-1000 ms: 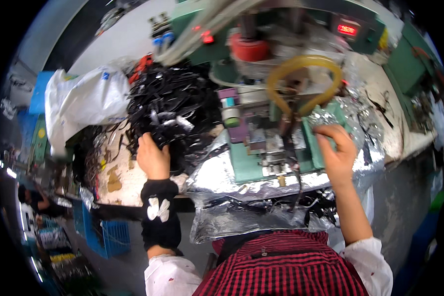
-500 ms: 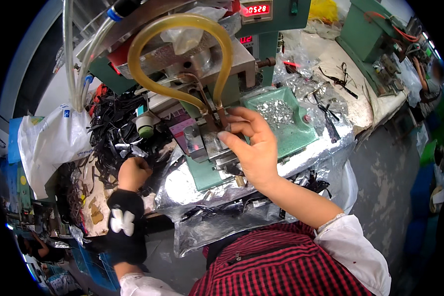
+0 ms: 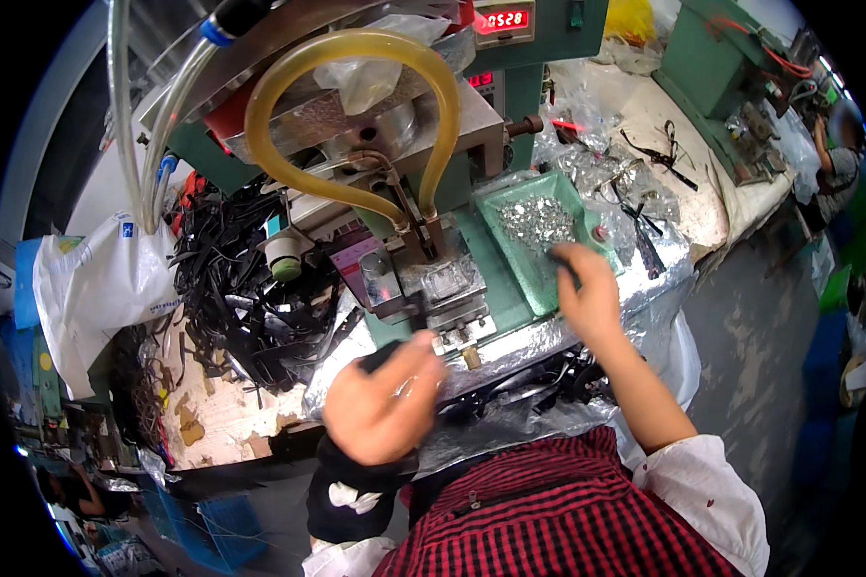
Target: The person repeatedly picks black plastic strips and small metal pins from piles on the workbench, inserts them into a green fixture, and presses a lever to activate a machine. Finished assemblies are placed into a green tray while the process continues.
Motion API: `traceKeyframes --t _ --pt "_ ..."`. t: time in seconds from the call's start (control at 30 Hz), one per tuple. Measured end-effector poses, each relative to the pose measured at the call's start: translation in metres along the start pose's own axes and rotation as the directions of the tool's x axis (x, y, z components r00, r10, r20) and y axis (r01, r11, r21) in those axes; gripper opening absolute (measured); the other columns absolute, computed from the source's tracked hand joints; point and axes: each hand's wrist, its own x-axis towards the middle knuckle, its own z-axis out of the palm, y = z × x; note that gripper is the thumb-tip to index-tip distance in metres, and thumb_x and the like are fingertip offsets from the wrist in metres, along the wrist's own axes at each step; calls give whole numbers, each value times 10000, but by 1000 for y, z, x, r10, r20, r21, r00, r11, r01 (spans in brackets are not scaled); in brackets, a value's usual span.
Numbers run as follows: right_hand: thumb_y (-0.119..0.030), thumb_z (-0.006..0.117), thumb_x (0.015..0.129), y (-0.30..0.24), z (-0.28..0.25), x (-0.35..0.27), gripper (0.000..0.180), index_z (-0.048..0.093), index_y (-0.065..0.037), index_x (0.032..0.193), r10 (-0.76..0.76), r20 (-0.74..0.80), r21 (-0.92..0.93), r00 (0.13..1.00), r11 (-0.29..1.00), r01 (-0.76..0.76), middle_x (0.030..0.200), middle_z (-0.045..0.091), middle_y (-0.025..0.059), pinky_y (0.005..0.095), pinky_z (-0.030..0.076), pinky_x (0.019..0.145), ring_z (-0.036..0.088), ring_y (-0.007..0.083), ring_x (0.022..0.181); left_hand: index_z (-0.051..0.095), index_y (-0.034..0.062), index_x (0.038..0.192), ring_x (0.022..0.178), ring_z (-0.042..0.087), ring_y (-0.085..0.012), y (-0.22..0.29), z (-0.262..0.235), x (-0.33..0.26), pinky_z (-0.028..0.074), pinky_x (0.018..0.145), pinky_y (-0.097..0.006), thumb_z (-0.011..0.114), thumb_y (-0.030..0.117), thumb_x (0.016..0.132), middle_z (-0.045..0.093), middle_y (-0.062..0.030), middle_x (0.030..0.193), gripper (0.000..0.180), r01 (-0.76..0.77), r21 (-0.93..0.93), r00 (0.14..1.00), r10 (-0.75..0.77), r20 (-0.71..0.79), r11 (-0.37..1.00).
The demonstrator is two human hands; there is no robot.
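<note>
In front of the green bench machine, my left hand (image 3: 385,402) is closed, slightly blurred, on a black strap (image 3: 417,310). The strap's end points up beside the machine's metal jig block (image 3: 448,281). Above that block hang the machine's brown pressing jaws (image 3: 423,240), joined to a looped yellowish hose (image 3: 445,106). My right hand (image 3: 592,296) is over the right side of a green tray (image 3: 539,288), with thumb and fingers pinched together. Whatever the fingertips hold is too small to make out. Small shiny metal pieces (image 3: 539,221) lie heaped in the tray.
To the left is a tangled pile of black straps (image 3: 226,279), beside a white plastic bag (image 3: 101,288). Silvery foil (image 3: 645,308) covers the bench edge. A second green machine (image 3: 707,87) stands at the far right. A person (image 3: 837,173) is beyond it.
My left hand has come right from the strap pile to the machine's front, bringing a black strap. My right hand has left the jaws and moved right to the tray.
</note>
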Motion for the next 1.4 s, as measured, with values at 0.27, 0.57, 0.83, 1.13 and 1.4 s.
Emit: traceKeyframes --t 0.27,0.57,0.83,1.13,1.4 --pt "-56 618 917 3 -7 40 228 720 -37 1121 170 -86 347 982 929 -130 1060 740 155 337 535 860 709 272 963 735 53 1032 506 533 -146 -14 35 12 383 462 -280 830 4 721 753 -139 1094 328 -170 9 985 169 30 985" --pt "-101 751 782 1 -14 16 96 722 -68 867 138 190 -56 972 990 -130 884 658 117 447 485 885 615 341 961 736 43 1031 559 610 -163 -14 40 7 422 467 -275 841 -13 695 760 -135 1068 356 -100 -35 995 101 7 994" --pt "-87 747 775 10 9 13 106 680 -62 853 -49 82 -208 995 976 65 844 668 113 450 514 791 650 330 860 745 86 1098 669 638 -173 38 10 -36 406 545 -302 831 0 693 758 -108 1136 422 275 27 961 -274 -42 961" --pt "-30 691 871 -9 19 27 140 723 -36 1008 -79 -64 64 995 994 83 903 706 113 397 512 773 663 304 837 720 52 835 840 553 -305 -53 -41 -70 417 733 -403 766 10 709 613 -80 896 140 485 478 835 -551 -3 732" --pt "-2 677 880 3 -9 -2 102 707 -18 976 41 -85 41 996 998 -38 913 689 118 382 501 807 647 287 865 642 42 775 870 545 -328 -78 23 -111 410 738 -455 697 96 675 555 -111 880 127 451 642 765 -639 80 620"
